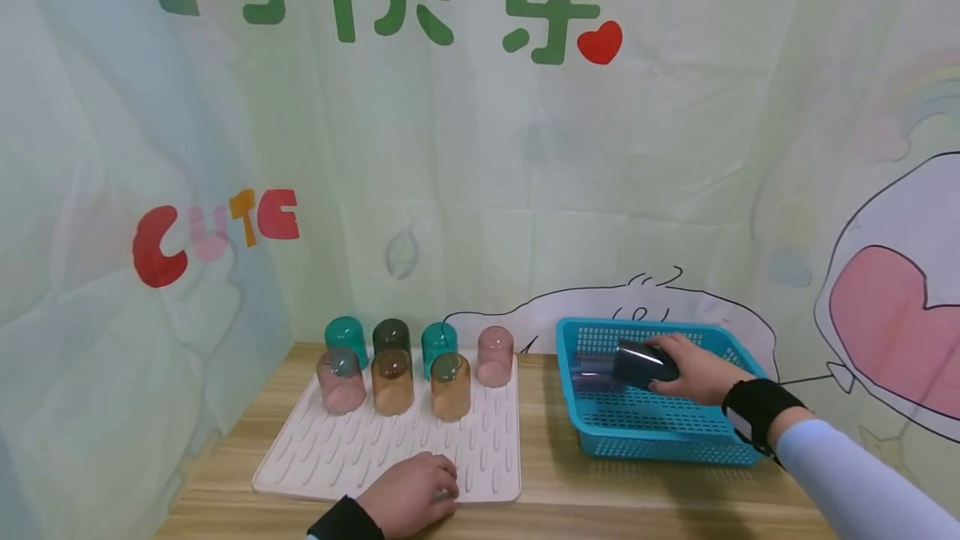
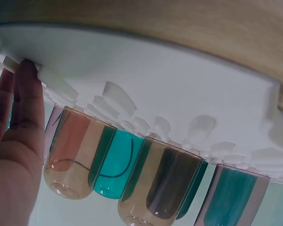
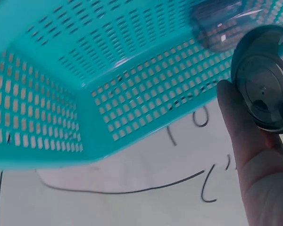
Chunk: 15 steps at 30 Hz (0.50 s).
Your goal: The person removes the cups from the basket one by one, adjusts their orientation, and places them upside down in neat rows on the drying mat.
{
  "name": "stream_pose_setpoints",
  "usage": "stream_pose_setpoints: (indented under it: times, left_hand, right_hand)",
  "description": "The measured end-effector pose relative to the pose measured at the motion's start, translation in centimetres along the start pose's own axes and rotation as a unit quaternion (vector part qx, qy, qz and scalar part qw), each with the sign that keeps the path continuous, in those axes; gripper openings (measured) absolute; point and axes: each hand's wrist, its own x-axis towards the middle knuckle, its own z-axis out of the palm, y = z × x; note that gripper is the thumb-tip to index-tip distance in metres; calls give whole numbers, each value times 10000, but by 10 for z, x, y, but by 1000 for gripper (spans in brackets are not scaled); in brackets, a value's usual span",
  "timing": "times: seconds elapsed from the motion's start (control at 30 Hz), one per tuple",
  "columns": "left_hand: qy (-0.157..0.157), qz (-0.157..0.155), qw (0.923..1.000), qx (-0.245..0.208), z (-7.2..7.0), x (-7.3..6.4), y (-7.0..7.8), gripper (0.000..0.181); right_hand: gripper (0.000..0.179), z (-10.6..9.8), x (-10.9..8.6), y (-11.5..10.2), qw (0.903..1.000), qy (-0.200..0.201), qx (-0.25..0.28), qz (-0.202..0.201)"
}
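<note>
My right hand grips a dark grey see-through cup, tipped on its side above the blue basket. The cup's round base faces the camera in the right wrist view. Under and beside it, clear purplish cups lie in the basket's left part; how many is hard to tell. My left hand rests at the front edge of the white ridged mat, its fingers loosely bent and holding nothing. Behind it, several cups stand upside down on the mat, including an amber cup and a pink cup.
More upturned cups share the mat's back half: a teal cup, a dark grey cup and a pink cup among them. A printed cloth hangs right behind the wooden table. Table surface separates mat and basket.
</note>
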Motion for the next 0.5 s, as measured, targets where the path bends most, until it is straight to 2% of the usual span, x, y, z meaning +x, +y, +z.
stream_pose_setpoints:
  times: [0.2,0.5]
  left_hand:
    - [89,82,9999,66,-1,0,1,14]
    - [65,42,10000,45,-1,0,2,14]
  right_hand:
    - [70,6,-4,-12,9994,145,267,-139]
    - [65,17,-5,-31,9982,234,489,-255]
